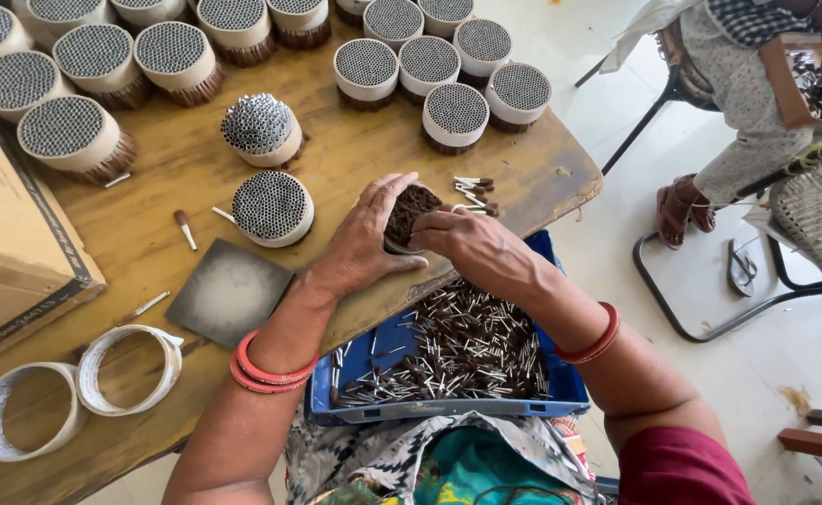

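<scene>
Left hand (pixel 366 238) and right hand (pixel 474 245) both clamp a round bundle (pixel 407 213) of small tubes, brown ends up, at the near edge of the wooden surface (pixel 177 164). Left grip wraps the bundle's left side, fingers curled over the top; right grip presses in from the right, fingertips on the rim. Bundle sits just above the blue tray (pixel 448 411), which holds a loose heap of thin sticks (pixel 467 346) and rests on the person's lap.

Around it:
- a few loose sticks (pixel 474 191) just beyond the right hand
- two wrapped bundles with open tube ends, one (pixel 272 207) just left of the left hand, one (pixel 261 129) behind it
- cluster of finished bundles (pixel 443 70) at the far side, more (pixel 102 65) along the far left
- dark square plate (pixel 229 293) beside the left wrist
- two paper tape rings (pixel 74 383) at the near left corner
- cardboard box (pixel 9 243) on the left edge

Another person's legs (pixel 738 122) on a chair, upper right, well apart. Nothing stands between the hands and the bundle.
</scene>
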